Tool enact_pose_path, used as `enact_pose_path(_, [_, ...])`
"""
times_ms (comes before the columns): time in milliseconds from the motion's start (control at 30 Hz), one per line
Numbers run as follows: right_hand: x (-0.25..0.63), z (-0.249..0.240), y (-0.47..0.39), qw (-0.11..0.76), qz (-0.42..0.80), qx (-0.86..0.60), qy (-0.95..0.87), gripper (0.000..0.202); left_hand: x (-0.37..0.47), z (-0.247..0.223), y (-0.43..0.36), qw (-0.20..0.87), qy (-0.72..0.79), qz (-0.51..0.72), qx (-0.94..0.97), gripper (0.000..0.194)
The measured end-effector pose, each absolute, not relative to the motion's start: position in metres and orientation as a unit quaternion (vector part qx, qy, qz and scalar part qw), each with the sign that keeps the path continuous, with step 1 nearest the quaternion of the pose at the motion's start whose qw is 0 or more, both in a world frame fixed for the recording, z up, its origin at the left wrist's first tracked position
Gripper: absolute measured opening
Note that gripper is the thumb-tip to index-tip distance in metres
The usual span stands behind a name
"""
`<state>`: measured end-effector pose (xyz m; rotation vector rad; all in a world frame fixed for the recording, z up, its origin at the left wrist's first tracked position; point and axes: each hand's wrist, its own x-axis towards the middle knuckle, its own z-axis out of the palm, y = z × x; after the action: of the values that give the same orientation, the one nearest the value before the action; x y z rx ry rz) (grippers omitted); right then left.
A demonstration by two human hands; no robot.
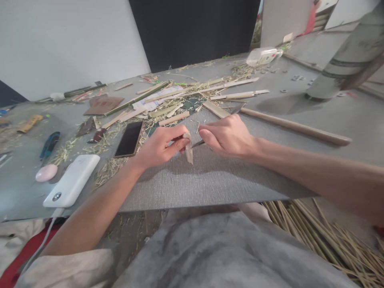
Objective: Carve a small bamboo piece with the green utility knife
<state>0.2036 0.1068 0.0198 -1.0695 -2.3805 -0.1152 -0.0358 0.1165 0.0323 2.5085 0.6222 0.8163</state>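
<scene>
My left hand is closed, pinching a short, pale bamboo strip upright between thumb and fingers. My right hand is wrapped around a knife; its dark narrow blade points left and meets the strip or lies right beside it. A grey metal end shows beyond the right knuckles, but I cannot tell whether it belongs to the same tool. Both hands are just above a grey textured mat at the table's front edge. The knife's grip is hidden in my fist.
Left of my hands lie a phone, a white power bank with a cable and a pink round object. Shavings and bamboo strips litter the far side. A long stick and a grey cylinder are on the right.
</scene>
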Motion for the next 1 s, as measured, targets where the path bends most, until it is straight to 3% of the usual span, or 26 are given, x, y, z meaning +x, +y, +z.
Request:
enact_pose_path(167, [0.204,0.017,0.112,0.266,-0.051,-0.4,-0.876,0.059,-0.037,0.031,0.117,0.23,0.233,0.293,0.898,0.022])
enact_pose_path(367, [0.2,0.016,0.11,0.201,-0.046,-0.423,-0.882,0.061,-0.038,0.029,0.119,0.243,0.233,0.291,0.895,0.023])
enact_pose_path(1000, [0.195,0.017,0.103,0.112,-0.06,-0.451,-0.884,0.065,-0.035,0.028,0.118,0.284,0.221,0.297,0.884,0.022])
